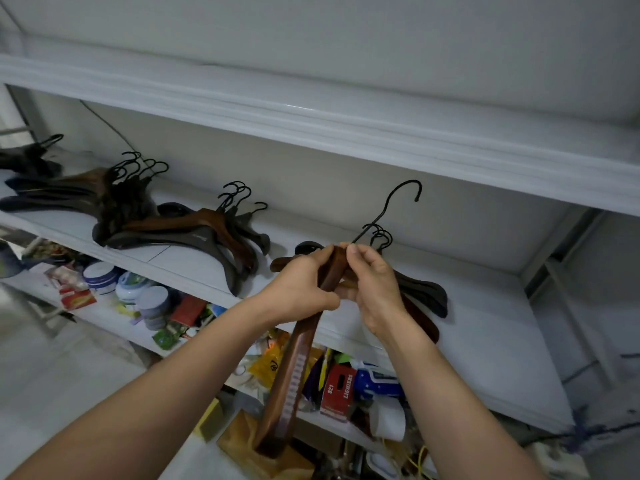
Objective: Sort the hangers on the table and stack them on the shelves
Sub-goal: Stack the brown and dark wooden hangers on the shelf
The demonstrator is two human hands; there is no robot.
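Observation:
A brown wooden hanger with a black hook stands nearly on end in front of the white shelf. My left hand grips its upper arm. My right hand holds it near the neck, thumb by the hook's base. Behind my hands a small stack of dark and brown hangers lies on the shelf. Two more stacks rest further left: a middle stack and a left stack. A dark hanger lies at the far left.
An upper shelf board overhangs the hanger shelf. The lower shelf holds tins, a red box, packets and other clutter. A brown bag sits below.

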